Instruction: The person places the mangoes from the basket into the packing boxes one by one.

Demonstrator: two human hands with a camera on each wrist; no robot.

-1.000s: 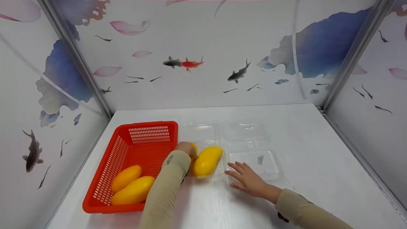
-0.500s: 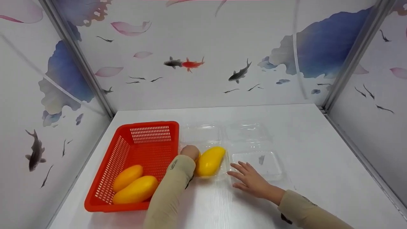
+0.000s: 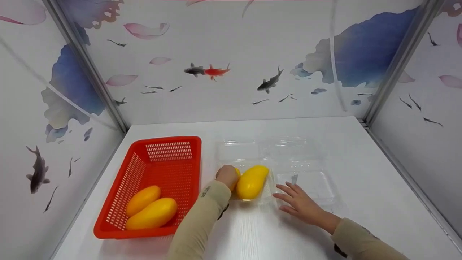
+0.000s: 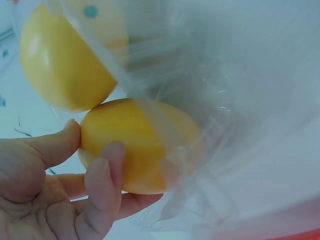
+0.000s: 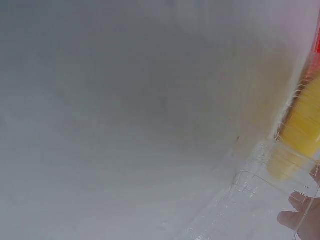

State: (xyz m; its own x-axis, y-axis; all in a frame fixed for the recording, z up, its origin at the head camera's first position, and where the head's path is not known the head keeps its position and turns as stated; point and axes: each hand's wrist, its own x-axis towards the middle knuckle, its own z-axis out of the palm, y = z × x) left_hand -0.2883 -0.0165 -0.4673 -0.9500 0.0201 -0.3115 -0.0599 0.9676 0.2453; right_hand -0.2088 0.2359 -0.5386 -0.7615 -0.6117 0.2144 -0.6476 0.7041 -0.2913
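We saw the clear box (image 3: 269, 193) shift right to mid-frame, left hand (image 3: 227, 176) clamped round one mango (image 4: 140, 155) beside a second mango (image 3: 252, 183) inside, right hand (image 3: 302, 205) fingers apart, so this pair seemed nearly settled

Red basket (image 3: 173, 177): one. Yellow mangoes (image 3: 143, 199) inside the basket: two. Mangoes (image 3: 252, 183) right of the basket: two. Clear containers (image 3: 238, 149) right of the basket: two. Hands (image 3: 302, 205) right of the basket: two.

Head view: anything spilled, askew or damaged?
One small oddity: a grey patch at the clear container nearest the right hand, standing out against transparent plastic; too small to identify. No spill or damage shows.
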